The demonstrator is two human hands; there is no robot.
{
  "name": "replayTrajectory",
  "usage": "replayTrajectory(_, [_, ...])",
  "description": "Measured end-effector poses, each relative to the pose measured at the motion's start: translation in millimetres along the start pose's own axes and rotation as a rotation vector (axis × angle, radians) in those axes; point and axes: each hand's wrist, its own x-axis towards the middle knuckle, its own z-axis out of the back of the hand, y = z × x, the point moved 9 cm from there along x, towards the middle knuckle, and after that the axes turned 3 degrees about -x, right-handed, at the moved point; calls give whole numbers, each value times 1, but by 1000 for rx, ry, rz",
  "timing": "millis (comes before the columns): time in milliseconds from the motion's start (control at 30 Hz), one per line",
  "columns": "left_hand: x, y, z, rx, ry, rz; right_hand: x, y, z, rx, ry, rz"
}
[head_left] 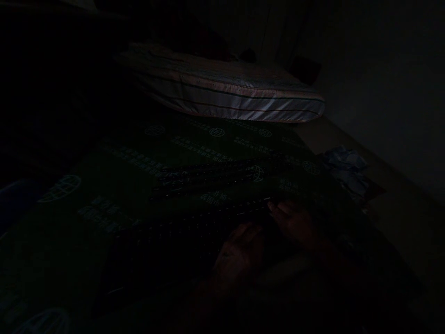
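The picture is very dark. A long dark panel (pixel 156 250) with rows of small pale dots lies in front of me on a green printed sheet (pixel 86 181). My left hand (pixel 239 250) is on or just over the panel's near right part, its fingers bent and their tips lost in shadow. Farther right, my right hand (pixel 292 220) has its fingers closed at the panel's far right edge, beside a short bright line. Several thin dark strips (pixel 208 174) with similar dots lie beyond the panel, roughly parallel to it.
At the back, a mattress (pixel 243 99) with a striped cover rests on the green sheet. Crumpled bags or wrappers (pixel 347 167) lie on the floor to the right, near a pale wall (pixel 382 83). Something bluish (pixel 17 199) shows at the left edge.
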Motion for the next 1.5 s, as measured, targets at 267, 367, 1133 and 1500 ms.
replayTrajectory(267, [-3,3,-4,1,12,-4,-2,3,-4,-14,48,-28])
replayTrajectory(367, [-3,3,-4,-1,7,-6,-3,4,-6,-11,80,-43])
replayTrajectory(1133, [0,2,-1,7,8,6,-12,5,-8,-7,4,-122])
replayTrajectory(1500, [2,2,3,48,1,-8,-12,-1,-13,19,25,-186])
